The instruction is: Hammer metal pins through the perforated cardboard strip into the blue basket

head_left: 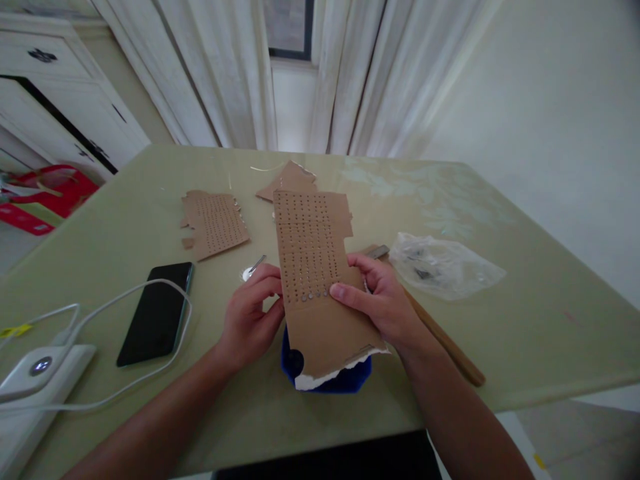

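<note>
A torn piece of brown cardboard (313,247), punched with rows of small holes, is held up in front of me. My right hand (383,297) grips its right edge, thumb on the front face and fingers behind. Small silvery bits (315,295) sit in the lowest row of holes beside that thumb. At the left edge, my left hand (255,310) has curled fingers pinched together, their tips hidden behind the cardboard. Under the cardboard stands a blue container (345,381), mostly covered, with a dark round thing (294,362) at its left side.
Another holed cardboard piece (220,223) and a torn scrap (290,179) lie farther back. A phone (157,313), white cable (185,327) and white power strip (45,393) are left. To the right are a clear plastic bag (445,267) and a wooden-handled tool (445,337).
</note>
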`<state>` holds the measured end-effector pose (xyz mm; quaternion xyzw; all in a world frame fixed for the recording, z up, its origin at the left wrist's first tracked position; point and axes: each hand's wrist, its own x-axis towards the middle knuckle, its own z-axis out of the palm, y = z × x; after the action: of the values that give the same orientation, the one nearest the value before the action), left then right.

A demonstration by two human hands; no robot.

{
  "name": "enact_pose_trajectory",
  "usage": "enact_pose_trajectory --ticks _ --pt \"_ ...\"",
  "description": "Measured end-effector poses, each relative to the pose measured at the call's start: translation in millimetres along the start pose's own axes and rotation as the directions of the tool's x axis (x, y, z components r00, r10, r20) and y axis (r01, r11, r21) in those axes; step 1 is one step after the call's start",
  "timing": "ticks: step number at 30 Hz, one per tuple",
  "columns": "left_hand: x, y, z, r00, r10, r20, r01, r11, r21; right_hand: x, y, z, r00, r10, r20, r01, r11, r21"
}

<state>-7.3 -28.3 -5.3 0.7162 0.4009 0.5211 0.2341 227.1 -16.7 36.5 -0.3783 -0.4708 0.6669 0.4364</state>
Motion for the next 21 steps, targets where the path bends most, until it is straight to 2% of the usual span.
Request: enact_pose_trajectory --ticks 4,8,12,14,17,21 --pt "-2.1 -0.9 -0.6 1.000 0.012 -0.015 -0.013 0.999 -0.039 0.8 0.6 0.6 0.999 -0.035 -0.007 0.034 0.998 -0.056" --pt "1.8 -8.1 0.9 0.999 -0.036 0.021 0.037 0.999 -0.030 5.0 6.4 -0.4 0.997 -0.043 -0.057 0.040 0.997 -0.064" --pt "5.0 -7.1 -0.7 0.993 -0.058 -0.104 0.067 0.994 0.089 8.1 9.9 -2.2 0.988 -0.056 -0.143 0.049 0.998 -0.050" --pt "5.1 -2.6 -3.3 0.992 0.033 -0.123 -0.010 0.983 0.181 7.3 8.9 -2.2 0.986 -0.078 -0.150 0.069 0.996 -0.060" --pt "5.7 3.4 -6.2 0.980 0.196 -0.028 -0.180 0.944 0.278 4.6 5.7 -1.0 0.985 -0.124 -0.118 0.110 0.986 -0.124" --pt "8.4 3.4 -6.0 0.967 0.257 0.001 -0.245 0.924 0.294 3.1 4.3 0.6 0.977 -0.201 -0.064 0.176 0.945 -0.275"
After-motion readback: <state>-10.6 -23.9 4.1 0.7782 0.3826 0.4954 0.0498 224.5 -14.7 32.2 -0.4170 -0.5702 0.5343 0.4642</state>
